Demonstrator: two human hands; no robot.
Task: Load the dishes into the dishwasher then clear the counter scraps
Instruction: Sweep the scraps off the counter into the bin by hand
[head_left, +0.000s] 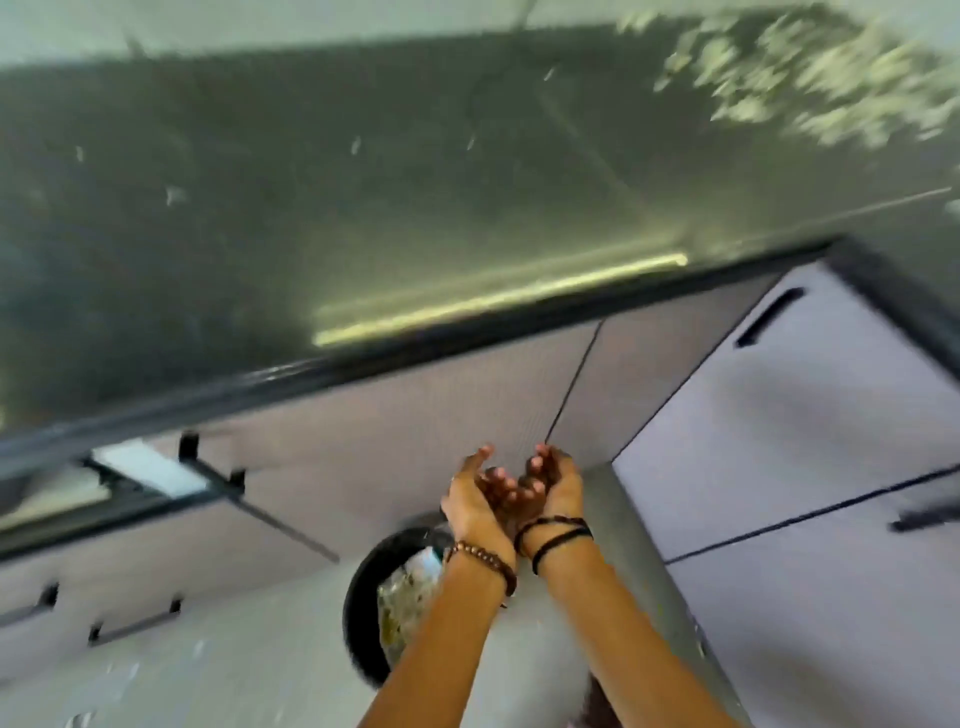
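- Below and left of my fingers: round black bin (363, 597), its lining holding pale scraps.
- My left hand (475, 499) and right hand (553, 486) touch, cupped; whether the curled fingers (498, 475) hold anything, I cannot tell.
- Up and right, on the dark glossy counter (363, 208): pale scattered scraps (805, 83), probably light and crumbly; scoop, don't pinch.

A row of pale grey cabinet fronts (415, 415) runs under the dark worktop edge, split by a thin dark seam. To the right, 2 lighter drawer fronts (810, 415) sit one above the other, the upper with a black slot handle (769, 317), the lower with a blurred black handle (930, 514). Lower left, 2 black bar handles (135, 621) show on the cabinet fronts. Below lies a light floor (208, 675), smeared by motion blur.
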